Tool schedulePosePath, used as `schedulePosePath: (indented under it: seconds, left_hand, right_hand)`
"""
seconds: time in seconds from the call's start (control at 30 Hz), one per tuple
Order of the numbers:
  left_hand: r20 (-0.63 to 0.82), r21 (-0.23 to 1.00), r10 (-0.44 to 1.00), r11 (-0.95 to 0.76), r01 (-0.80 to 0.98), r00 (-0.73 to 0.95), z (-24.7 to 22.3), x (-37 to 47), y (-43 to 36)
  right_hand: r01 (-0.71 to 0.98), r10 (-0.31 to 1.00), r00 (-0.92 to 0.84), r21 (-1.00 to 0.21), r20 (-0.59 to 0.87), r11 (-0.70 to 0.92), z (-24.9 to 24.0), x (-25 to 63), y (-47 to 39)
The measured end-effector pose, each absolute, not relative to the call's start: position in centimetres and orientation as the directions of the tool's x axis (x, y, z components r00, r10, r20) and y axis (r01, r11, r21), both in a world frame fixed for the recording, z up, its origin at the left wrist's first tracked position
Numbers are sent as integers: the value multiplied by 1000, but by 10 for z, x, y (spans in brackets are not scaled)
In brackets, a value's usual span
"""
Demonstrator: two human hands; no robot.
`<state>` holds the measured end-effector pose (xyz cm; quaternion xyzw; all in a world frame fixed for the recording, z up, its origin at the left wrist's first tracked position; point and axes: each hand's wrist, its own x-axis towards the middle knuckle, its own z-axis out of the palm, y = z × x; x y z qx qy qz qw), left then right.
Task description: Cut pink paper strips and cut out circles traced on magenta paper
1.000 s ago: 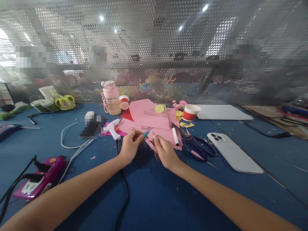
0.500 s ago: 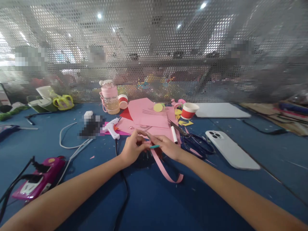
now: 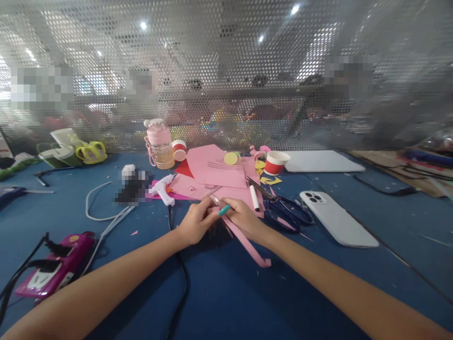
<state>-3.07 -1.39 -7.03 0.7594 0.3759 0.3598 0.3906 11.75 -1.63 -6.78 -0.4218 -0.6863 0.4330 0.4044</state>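
Observation:
My left hand [image 3: 197, 221] and my right hand [image 3: 244, 218] meet above the blue table, both closed on one end of a pink paper strip [image 3: 247, 244]. The strip's other end hangs down to the right and ends in a small curl. A long teal nail shows at the fingertips where the hands touch. Fingers hide the held end of the strip. Just beyond my hands lie pink paper sheets [image 3: 226, 177], with a white marker [image 3: 254, 197] on their right edge.
A white glue gun [image 3: 163, 190] and a pink bottle [image 3: 160, 144] are left of the sheets. To the right are blue-handled scissors [image 3: 288, 212], a red and white cup [image 3: 276, 163] and a white phone [image 3: 339, 219]. A magenta power strip [image 3: 56, 267] sits at left.
The hanging part of the pink strip has straightened from a curve. My fingers have shifted at the grip, and the teal nail has tilted upward.

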Motion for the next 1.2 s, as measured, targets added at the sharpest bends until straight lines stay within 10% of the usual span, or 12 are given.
schedulePosePath:
  seconds: [1.2]
  left_hand:
    - [575, 401, 669, -733, 550, 472, -73, -36, -17]
  right_hand:
    - [-64, 928, -372, -998, 24, 0, -54, 110, -27]
